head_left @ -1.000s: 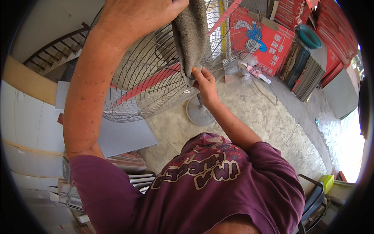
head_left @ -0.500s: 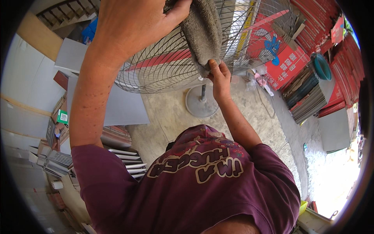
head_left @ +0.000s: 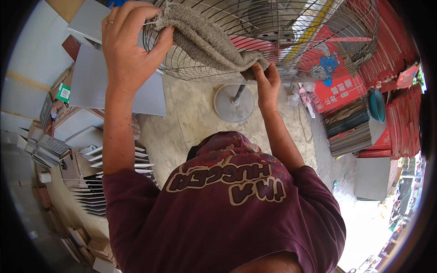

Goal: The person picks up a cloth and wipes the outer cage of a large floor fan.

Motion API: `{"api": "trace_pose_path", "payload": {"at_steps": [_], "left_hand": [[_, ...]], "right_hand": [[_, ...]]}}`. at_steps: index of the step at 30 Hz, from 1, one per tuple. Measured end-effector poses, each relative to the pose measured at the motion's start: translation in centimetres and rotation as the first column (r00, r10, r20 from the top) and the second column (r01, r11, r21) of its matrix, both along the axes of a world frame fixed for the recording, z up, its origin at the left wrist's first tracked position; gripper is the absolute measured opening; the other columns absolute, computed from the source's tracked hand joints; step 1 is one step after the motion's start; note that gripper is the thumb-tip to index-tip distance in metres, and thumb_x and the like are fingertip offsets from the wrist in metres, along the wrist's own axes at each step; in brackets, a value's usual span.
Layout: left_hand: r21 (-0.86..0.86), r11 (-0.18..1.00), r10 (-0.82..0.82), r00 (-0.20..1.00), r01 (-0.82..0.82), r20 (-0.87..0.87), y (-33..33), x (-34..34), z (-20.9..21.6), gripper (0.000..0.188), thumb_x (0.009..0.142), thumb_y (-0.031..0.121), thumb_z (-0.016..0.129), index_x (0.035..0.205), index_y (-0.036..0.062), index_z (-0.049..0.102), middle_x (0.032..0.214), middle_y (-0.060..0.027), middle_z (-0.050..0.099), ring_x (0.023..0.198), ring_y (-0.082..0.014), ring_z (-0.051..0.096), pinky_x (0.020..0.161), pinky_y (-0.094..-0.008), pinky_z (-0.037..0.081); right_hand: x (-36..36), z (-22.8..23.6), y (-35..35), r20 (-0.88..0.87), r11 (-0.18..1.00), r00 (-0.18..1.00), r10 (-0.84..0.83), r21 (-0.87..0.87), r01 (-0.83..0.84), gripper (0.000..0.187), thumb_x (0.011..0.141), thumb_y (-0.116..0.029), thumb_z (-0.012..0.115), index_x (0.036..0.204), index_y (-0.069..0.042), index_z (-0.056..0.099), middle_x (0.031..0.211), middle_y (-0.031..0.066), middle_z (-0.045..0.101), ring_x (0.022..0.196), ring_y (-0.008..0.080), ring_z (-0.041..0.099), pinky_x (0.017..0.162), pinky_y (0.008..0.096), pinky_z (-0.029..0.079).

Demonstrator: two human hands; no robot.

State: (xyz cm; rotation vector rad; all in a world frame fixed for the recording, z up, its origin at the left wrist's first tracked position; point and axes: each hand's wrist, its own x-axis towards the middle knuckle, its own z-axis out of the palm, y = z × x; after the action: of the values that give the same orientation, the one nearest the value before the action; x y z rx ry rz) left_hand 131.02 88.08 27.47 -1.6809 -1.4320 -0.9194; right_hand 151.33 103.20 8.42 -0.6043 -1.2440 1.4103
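A grey-brown towelling cloth point(head_left: 205, 38) is stretched slantwise against the wire guard point(head_left: 191, 75) of a standing fan, bunched lengthwise into folds. My left hand point(head_left: 129, 48), with a ring on one finger, pinches the cloth's upper left end by the guard's left edge. At the lower right end, my right hand point(head_left: 267, 86) grips the cloth between thumb and fingers, close to the guard's lower rim. Red fan blades point(head_left: 252, 44) show through the wires. Below the guard, the fan's pole point(head_left: 238, 93) rises from a round grey base point(head_left: 227, 111) on the floor.
Red printed cardboard point(head_left: 339, 88) and stacked flat sheets point(head_left: 348, 132) stand at the right, with a teal basin point(head_left: 376, 105) on them. Grey panels point(head_left: 98, 84) lean at the left. Below them sits a rack of thin sheets point(head_left: 93, 195). Concrete floor point(head_left: 182, 118) lies under the fan.
My left hand has moved left, drawing the cloth from a steep hang into a long slant across the guard. My right hand still grips the lower end. The whole view has shifted somewhat.
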Motion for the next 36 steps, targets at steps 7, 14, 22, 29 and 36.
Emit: {"api": "trace_pose_path", "payload": {"at_steps": [7, 14, 22, 29, 36], "left_hand": [[0.092, 0.991, 0.05, 0.914, -0.095, 0.402, -2.2, -4.6, -9.6, 0.026, 0.065, 0.006, 0.07, 0.087, 0.005, 0.057, 0.086, -0.0041, 0.058, 0.081, -0.0232, 0.054, 0.076, -0.0337, 0.039], [0.147, 0.984, -0.078, 0.494, -0.102, 0.866, -1.6, -6.2, -22.7, 0.019, 0.076, 0.005, 0.065, 0.092, -0.0009, 0.058, 0.085, -0.0034, 0.056, 0.075, -0.0119, 0.05, 0.069, -0.0256, 0.043], [0.025, 0.991, -0.015, 0.076, -0.132, 0.997, 1.5, -5.6, -35.0, 0.018, 0.076, 0.016, 0.067, 0.081, 0.0007, 0.059, 0.07, -0.0036, 0.057, 0.06, -0.0109, 0.05, 0.056, -0.0253, 0.041], [0.004, 0.99, 0.049, -0.369, 0.14, 0.928, 4.3, -2.8, -40.9, 0.021, 0.074, 0.023, 0.067, 0.068, 0.0064, 0.056, 0.062, -0.0005, 0.054, 0.056, -0.0135, 0.052, 0.053, -0.0264, 0.038], [0.079, 0.943, 0.2, -0.74, 0.323, 0.642, 6.1, -0.6, -39.5, 0.026, 0.078, 0.034, 0.064, 0.095, 0.0148, 0.06, 0.084, 0.0021, 0.061, 0.079, -0.0149, 0.059, 0.073, -0.0364, 0.043]], "right_hand": [[-1.6, -0.1, -1.0, 0.111, 0.993, 0.994, 0.014, 0.116, -0.027, 0.022, 0.082, -0.011, 0.07, 0.097, -0.003, 0.056, 0.082, -0.0025, 0.06, 0.072, 0.0025, 0.051, 0.064, 0.0188, 0.043], [-1.9, -0.1, -0.5, 0.279, 0.97, 0.957, -0.072, 0.245, 0.002, 0.021, 0.077, -0.009, 0.073, 0.09, -0.003, 0.058, 0.077, -0.0021, 0.059, 0.066, 0.0032, 0.05, 0.061, 0.0195, 0.044], [-2.7, 3.2, -2.7, 0.533, 0.766, 0.77, -0.351, 0.636, -0.091, 0.028, 0.063, -0.009, 0.075, 0.086, -0.005, 0.059, 0.082, 0.0046, 0.059, 0.067, 0.0186, 0.057, 0.063, 0.0289, 0.048], [-5.7, 5.7, -5.2, 0.602, 0.542, 0.711, -0.364, 0.758, -0.364, 0.031, 0.061, -0.012, 0.074, 0.087, -0.01, 0.059, 0.083, 0.0047, 0.061, 0.075, 0.0239, 0.061, 0.064, 0.0343, 0.05], [-10.9, 7.5, -7.6, 0.598, 0.15, 0.751, -0.279, 0.8, -0.581, 0.032, 0.06, -0.011, 0.072, 0.089, -0.008, 0.06, 0.082, 0.0057, 0.061, 0.076, 0.0242, 0.061, 0.065, 0.0333, 0.051]]}}
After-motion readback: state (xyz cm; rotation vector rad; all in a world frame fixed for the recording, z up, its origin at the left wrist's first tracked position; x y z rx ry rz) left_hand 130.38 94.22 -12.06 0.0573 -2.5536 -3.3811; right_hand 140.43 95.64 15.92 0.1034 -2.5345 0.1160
